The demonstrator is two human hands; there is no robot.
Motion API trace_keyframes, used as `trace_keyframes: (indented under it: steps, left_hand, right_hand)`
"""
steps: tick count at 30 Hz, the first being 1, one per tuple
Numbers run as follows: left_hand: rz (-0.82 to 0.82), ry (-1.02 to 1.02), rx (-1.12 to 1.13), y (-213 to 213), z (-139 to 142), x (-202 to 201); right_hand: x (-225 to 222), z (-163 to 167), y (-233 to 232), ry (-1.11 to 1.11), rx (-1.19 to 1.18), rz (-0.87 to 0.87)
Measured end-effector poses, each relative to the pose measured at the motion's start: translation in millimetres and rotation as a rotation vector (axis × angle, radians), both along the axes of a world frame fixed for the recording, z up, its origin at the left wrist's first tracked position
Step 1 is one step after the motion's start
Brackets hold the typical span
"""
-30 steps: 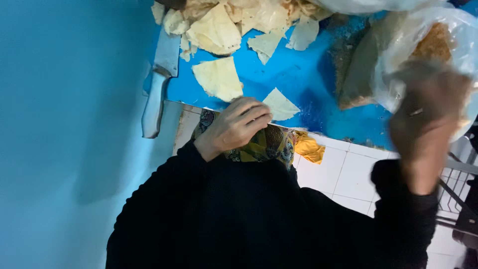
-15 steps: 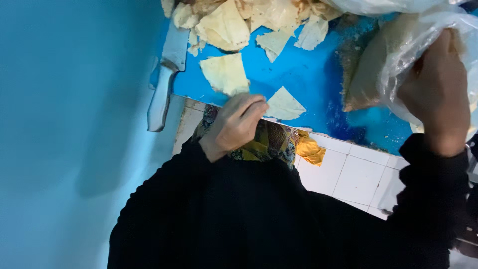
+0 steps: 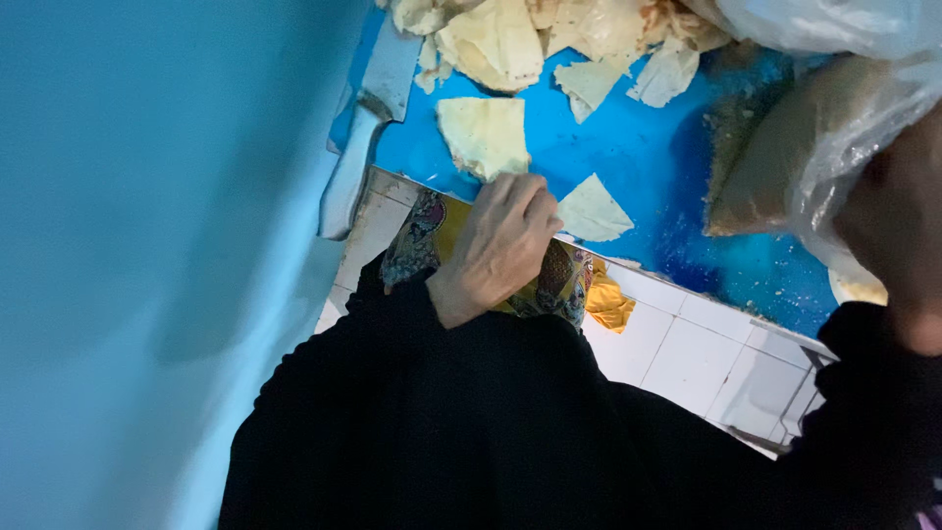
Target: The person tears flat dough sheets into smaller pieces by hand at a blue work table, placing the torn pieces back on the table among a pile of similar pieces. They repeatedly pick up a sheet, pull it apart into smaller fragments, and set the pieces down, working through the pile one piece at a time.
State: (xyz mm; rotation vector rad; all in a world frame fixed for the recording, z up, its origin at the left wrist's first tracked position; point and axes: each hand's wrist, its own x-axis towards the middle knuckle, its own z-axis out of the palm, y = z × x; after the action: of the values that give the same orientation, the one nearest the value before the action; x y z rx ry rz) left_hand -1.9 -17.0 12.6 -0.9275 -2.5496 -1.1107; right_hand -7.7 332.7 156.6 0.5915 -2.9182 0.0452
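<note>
Left hand is rested, fingers curled together, on table edge beside a wedge; bag is gripped by right hand; wedge pickup judged next.

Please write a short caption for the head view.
Left hand rests at blue table edge near flatbread pieces; right hand holds a plastic bag.

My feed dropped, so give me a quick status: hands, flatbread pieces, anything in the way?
Left hand rests at blue table edge, touching triangular flatbread piece. Right hand grips clear plastic bag. Knife lies left, untouched.
</note>
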Motion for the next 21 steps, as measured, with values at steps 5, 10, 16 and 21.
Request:
trace_keyframes:
  steps: [5,10,16,21]
  left_hand:
    - [0.029,0.033,0.029,-2.0,-0.4,-3.9]
    - [0.074,-0.005,-0.094,6.2,6.3,-1.6]
    - [0.065,-0.007,-0.112,13.9,16.8,-0.6]
    - [0.098,0.028,-0.057,9.6,16.9,0.2]
  right_hand:
    - [20.1,-20.2,34.6,-0.199,-0.353,-0.448]
    - [51.6,-20.9,-32.3,-0.206,-0.760,-0.355]
    - [24.1,-64.7,-140.0,-0.298,-0.650,0.037]
    - [39.5,-75.3,-145.4,0.004,-0.396,0.205]
